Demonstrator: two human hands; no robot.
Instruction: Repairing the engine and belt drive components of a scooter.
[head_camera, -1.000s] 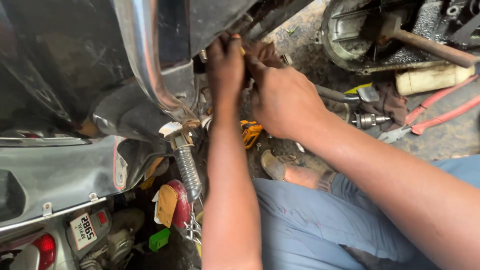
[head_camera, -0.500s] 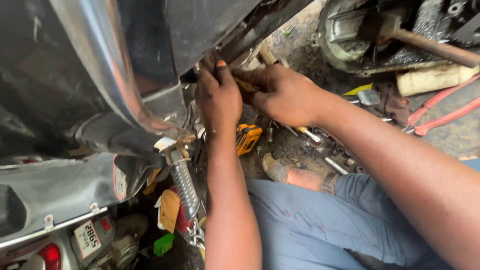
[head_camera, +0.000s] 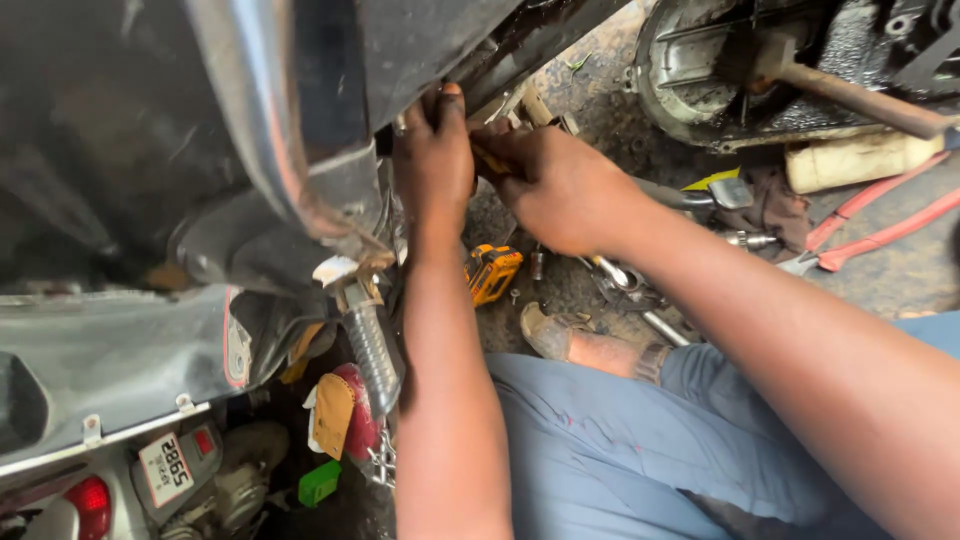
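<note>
Now: left hand (head_camera: 432, 160) pressed against underside edge of dark motorcycle body panel (head_camera: 300, 110), fingers curled tight on the edge. Right hand (head_camera: 555, 185) just beside it, touching, fist wrapped around a yellow-handled tool (head_camera: 488, 163), tip hidden between the hands. Below on dirt floor (head_camera: 590, 90): small yellow device (head_camera: 492, 272), loose sockets (head_camera: 620, 280). Red-handled pliers (head_camera: 860, 225) well apart, right. Chrome shock spring (head_camera: 372, 345) near left forearm.

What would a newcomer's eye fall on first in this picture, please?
First, the two hands meeting at top centre: the left hand grips the edge of the dark motorcycle body panel, and the right hand works against it, holding a tool that is mostly hidden. Beyond them, red-handled pliers lie on the gritty floor at right, and a yellow tool lies below the hands.
</note>
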